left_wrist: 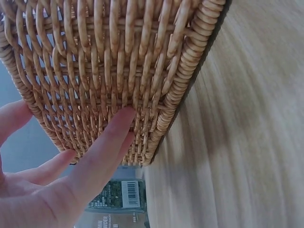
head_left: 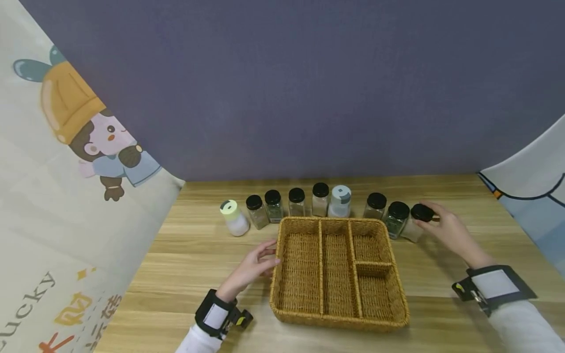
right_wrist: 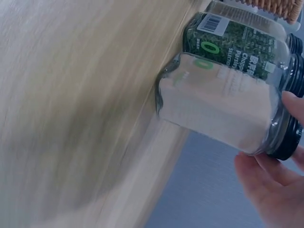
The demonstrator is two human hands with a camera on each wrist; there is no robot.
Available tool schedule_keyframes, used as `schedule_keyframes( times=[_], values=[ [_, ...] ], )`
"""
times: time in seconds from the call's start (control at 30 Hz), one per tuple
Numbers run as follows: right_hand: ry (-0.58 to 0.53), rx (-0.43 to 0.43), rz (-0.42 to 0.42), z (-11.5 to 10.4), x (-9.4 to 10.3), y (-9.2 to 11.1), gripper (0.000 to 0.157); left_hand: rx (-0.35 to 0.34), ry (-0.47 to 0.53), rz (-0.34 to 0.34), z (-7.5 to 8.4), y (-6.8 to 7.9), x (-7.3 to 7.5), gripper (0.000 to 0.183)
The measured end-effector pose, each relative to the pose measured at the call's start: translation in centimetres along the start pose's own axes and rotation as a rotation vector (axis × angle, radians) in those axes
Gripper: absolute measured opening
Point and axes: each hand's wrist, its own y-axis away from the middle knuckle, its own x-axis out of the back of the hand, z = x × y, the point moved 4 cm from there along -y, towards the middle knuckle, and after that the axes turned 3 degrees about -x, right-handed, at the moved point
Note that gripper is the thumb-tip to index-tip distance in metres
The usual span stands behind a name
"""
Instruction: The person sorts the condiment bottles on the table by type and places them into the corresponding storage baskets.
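A woven wicker basket [head_left: 321, 274] with divided compartments stands on the wooden table. My left hand [head_left: 255, 267] rests against its left side; in the left wrist view the fingers [left_wrist: 102, 152] lie fairly straight along the woven wall. At the right, my right hand [head_left: 450, 233] pinches the black lid [head_left: 422, 212] of a glass spice jar [right_wrist: 213, 102] filled with pale powder. Tight beside that jar is a jar of chopped parsley [right_wrist: 237, 45], its green flakes showing through the glass. The jar in my right hand leans slightly in the head view.
Behind the basket stand several more black-lidded spice jars [head_left: 296, 201], a white-capped shaker [head_left: 341, 201] and, farther left, a shaker with a yellow-green cap [head_left: 234, 218]. A dark blue-grey panel [head_left: 326, 98] rises at the table's back edge. A printed cloth [head_left: 53, 220] hangs on the left.
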Motion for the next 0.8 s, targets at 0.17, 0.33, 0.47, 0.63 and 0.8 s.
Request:
schedule_keyframes(
  times=[0.17, 0.33, 0.47, 0.63, 0.8],
  values=[
    [-0.041, -0.023, -0.001, 0.29, -0.18, 0.06, 0.056, 0.000, 0.009, 0.001, 0.00, 0.17, -0.06, 0.065],
    [-0.050, -0.027, -0.012, 0.13, -0.09, -0.01, 0.056, 0.008, 0.024, 0.003, -0.20, 0.26, 0.03, 0.065],
    [-0.050, -0.037, -0.021, -0.08, -0.07, -0.23, 0.055, 0.008, 0.040, 0.008, -0.26, 0.26, 0.09, 0.065],
    [-0.034, -0.041, -0.025, -0.15, 0.04, -0.22, 0.054, 0.007, 0.048, 0.007, -0.18, 0.21, -0.05, 0.064],
    [-0.041, -0.027, -0.020, -0.31, 0.42, -0.01, 0.053, 0.001, 0.047, 0.005, -0.14, 0.22, -0.16, 0.065]
  ],
)
